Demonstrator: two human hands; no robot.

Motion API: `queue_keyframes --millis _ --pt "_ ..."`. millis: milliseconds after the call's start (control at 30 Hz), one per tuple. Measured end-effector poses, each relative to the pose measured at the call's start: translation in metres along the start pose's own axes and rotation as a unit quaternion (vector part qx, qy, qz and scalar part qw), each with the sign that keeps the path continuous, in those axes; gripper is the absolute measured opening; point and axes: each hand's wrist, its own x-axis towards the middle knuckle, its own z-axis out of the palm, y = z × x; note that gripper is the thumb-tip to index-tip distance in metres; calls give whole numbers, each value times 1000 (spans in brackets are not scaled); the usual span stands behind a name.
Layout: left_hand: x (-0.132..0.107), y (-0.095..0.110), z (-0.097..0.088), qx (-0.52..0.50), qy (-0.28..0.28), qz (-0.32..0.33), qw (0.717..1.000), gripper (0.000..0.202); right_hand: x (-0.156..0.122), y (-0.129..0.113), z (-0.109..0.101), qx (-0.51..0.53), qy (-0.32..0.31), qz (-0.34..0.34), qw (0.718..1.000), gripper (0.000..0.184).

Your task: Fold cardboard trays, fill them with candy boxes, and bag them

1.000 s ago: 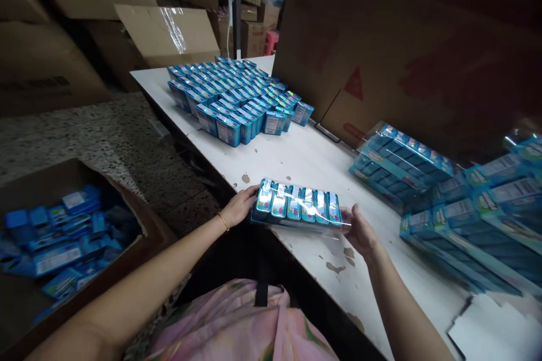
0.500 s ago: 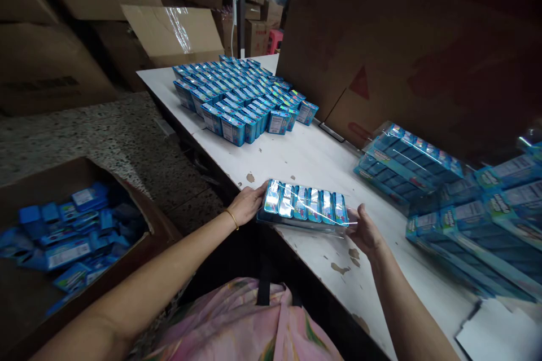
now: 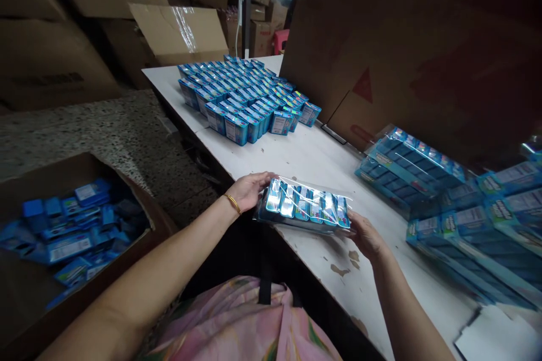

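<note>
As the left hand [image 3: 249, 192] and right hand [image 3: 366, 236] cradle a film-wrapped row of six blue boxes [image 3: 305, 208] between curved fingers [image 3: 259, 181] at the desk [image 3: 313, 161] edge, its loose film [image 3: 326, 187] could let boxes slide toward the floor [image 3: 182, 203].

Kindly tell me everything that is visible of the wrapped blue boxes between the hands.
The pack is a row of six small blue boxes side by side, with shiny printed tops. Clear, wrinkled plastic film wraps them loosely, its edges sticking out past the row. It sits tilted over the near edge of the white table, the left hand at one end and the right hand at the other. Whether it touches the table, I cannot tell.
</note>
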Motion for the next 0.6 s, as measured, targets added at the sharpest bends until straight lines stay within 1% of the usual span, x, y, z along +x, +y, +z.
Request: queue_keyframes --millis 67,133,200,300,400,467,533,567,600 --pt "6 -2 1 -6 56 9 998 19 0 -1 -1 -15 15 4 1000 34" --pt "12 -4 1 0 103 13 995 20 0 -2 -2 -37 35 4 999 37" --pt "14 -4 2 11 126 12 992 21 0 -3 -1 -58 55 -1 997 41" --pt "10 2 2 21 124 3 992 19 -1 -4 2 -74 68 -12 995 43" --pt "2 13 -4 10 108 -11 994 19 -2 -3 4 -66 67 -10 996 41" --pt "-5 19 -12 -2 108 8 994 20 -2 -2 4 -47 66 -6 997 39" --pt "-13 23 -21 1 122 49 991 23 -1 -2 3 -18 69 -15 997 37" --pt "-17 23 -24 14 128 58 990 23 0 -2 2 -1 73 -27 997 36" --pt "-22 22 -26 33 128 54 990 25 0 -2 1 14 79 -40 996 33"
